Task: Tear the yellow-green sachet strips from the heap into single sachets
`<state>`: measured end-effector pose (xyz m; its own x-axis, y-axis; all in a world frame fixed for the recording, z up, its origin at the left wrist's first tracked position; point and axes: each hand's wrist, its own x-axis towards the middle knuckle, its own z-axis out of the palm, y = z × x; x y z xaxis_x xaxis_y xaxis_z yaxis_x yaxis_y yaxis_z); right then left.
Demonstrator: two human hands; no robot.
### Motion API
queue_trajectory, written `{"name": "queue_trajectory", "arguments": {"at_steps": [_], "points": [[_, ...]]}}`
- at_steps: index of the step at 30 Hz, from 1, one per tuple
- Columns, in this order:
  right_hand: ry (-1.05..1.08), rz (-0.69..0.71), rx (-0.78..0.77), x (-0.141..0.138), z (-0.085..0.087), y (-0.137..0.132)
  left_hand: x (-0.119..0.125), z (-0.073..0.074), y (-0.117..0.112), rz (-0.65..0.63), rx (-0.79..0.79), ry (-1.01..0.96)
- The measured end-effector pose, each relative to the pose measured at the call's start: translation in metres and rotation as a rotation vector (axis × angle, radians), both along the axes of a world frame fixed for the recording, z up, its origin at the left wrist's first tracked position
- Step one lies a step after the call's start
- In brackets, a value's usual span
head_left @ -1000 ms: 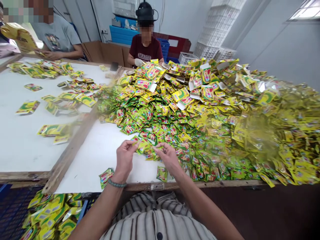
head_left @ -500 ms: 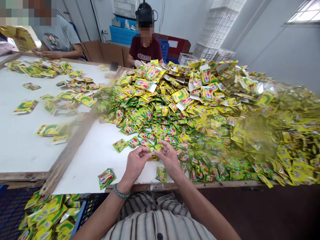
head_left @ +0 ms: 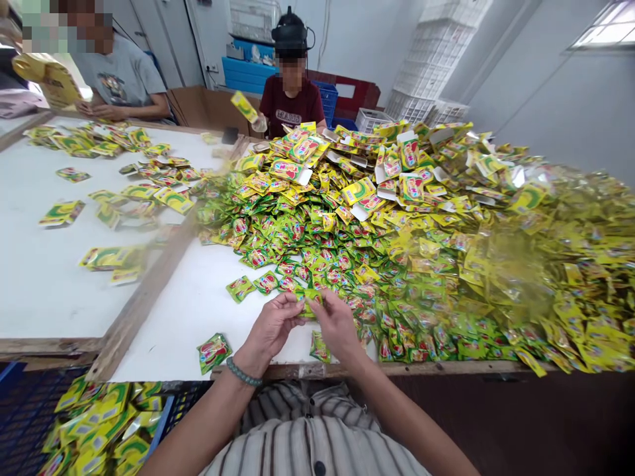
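Between my left hand (head_left: pixel 272 325) and my right hand (head_left: pixel 339 325) is a small green-and-yellow packet (head_left: pixel 309 305), pinched by the fingers of both hands just above the white tabletop (head_left: pixel 169 324). The fingers cover part of it. Beyond my fingertips rises a big heap of green sachets (head_left: pixel 278 228). One loose sachet (head_left: pixel 214 352) lies left of my left wrist, and another sachet (head_left: pixel 319 346) rests between my forearms near the table's front edge. Two more lie a little apart, ahead and to the left of my left hand.
Small yellow boxes (head_left: pixel 360 190) top the heap, and yellow packets (head_left: pixel 585 284) spread right. A wooden strip (head_left: pixel 143 297) divides the table. Below left, a blue crate (head_left: pixel 161 430) holds yellow boxes. Across the table, a co-worker (head_left: pixel 292 99) raises a yellow box (head_left: pixel 244 106); another person (head_left: pixel 124 79) sits left.
My right hand's fingers have folded down over the packet, which now lies flatter between both hands. The co-worker opposite has lifted a yellow box. The view has shifted slightly.
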<state>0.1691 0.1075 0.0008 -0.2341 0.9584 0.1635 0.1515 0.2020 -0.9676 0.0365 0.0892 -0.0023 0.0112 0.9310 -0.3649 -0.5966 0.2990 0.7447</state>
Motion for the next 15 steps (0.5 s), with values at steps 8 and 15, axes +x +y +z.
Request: {"name": "queue_trajectory", "arguments": {"at_steps": [8, 15], "points": [[0.012, 0.072, -0.219, -0.002, -0.007, 0.017, 0.000, 0.002, 0.008, 0.135, 0.169, 0.413], [-0.289, -0.268, -0.001, 0.023, -0.016, 0.030, -0.014, -0.013, 0.020, -0.022, -0.032, 1.050]]}}
